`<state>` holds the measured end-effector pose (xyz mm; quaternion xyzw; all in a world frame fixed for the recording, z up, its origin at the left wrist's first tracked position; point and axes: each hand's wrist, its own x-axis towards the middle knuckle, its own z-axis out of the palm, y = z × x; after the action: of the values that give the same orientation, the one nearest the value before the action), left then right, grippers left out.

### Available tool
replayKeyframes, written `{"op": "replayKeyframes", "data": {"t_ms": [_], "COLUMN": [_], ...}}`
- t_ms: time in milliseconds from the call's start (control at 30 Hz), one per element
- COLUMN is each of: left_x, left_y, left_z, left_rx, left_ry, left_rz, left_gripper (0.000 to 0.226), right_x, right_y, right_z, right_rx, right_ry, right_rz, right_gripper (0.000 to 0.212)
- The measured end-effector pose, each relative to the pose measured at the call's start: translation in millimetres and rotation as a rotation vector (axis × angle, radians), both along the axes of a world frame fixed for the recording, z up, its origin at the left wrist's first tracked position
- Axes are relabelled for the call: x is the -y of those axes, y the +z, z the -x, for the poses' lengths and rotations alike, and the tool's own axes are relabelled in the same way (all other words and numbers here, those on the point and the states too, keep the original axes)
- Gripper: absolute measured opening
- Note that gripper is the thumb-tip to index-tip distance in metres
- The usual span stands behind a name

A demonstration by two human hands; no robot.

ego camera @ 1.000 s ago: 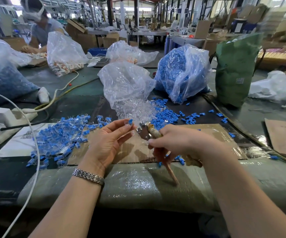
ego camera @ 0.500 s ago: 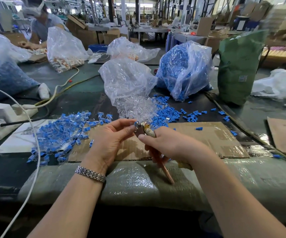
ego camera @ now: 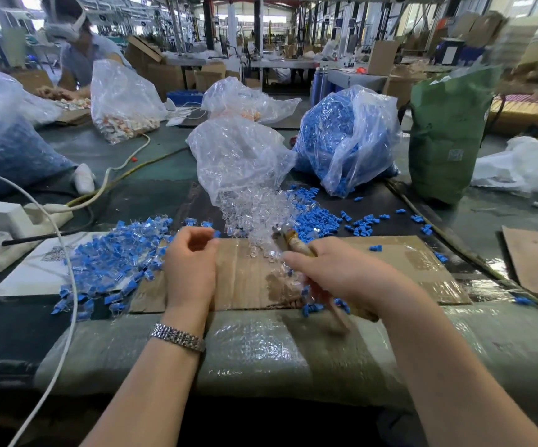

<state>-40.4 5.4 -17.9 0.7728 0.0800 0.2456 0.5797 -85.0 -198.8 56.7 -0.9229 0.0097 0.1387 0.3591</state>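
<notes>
Tool [ego camera: 287,241] in R fingers [ego camera: 295,264], head fwd

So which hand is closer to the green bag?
Right. The right hand, gripping a tool, lies below and left of the green bag; the left hand sits farther left.

Bare cardboard [ego camera: 248,279] btwn left hand [ego camera: 190,269] and right hand [ego camera: 335,269]: passable, though gripped tool [ego camera: 288,240] juts over far edge. Left side blocked: blue pieces [ego camera: 109,262], white cable [ego camera: 72,285]. Far side closed by clear pieces [ego camera: 254,217], clear bag [ego camera: 238,156], blue bag [ego camera: 341,140].
</notes>
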Motion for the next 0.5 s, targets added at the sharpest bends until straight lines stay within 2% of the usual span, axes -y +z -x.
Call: {"op": "replayKeyframes", "data": {"t_ms": [67,133,300,500], "left_x": [-0.6,2.7,18.4,24.4], "left_y": [1.7,3.0,7.7,8.8], "left_z": [-0.1,1.0,10.4,17.7], "left_rx": [-0.002,0.006,0.089,0.011], "left_ry": [0.203,0.215,-0.179,-0.515], "left_rz": [-0.138,-0.225,-0.333,-0.417], "left_gripper": [0.028,0.032,0.009,0.006], "right_x": [13.7,26.3,35.6,35.2], "right_y": [1.8,-2.2,-27.2,-38.8], "right_z": [-3.7,-9.5,-21.7,-25.3], "right_rx": [0.096,0.162,0.144,0.151], "right_ry": [-0.077,-0.155,-0.264,-0.286], "right_rz": [0.131,0.296,0.613,0.566], "right_gripper": [0.039,0.036,0.058,0.064]}}
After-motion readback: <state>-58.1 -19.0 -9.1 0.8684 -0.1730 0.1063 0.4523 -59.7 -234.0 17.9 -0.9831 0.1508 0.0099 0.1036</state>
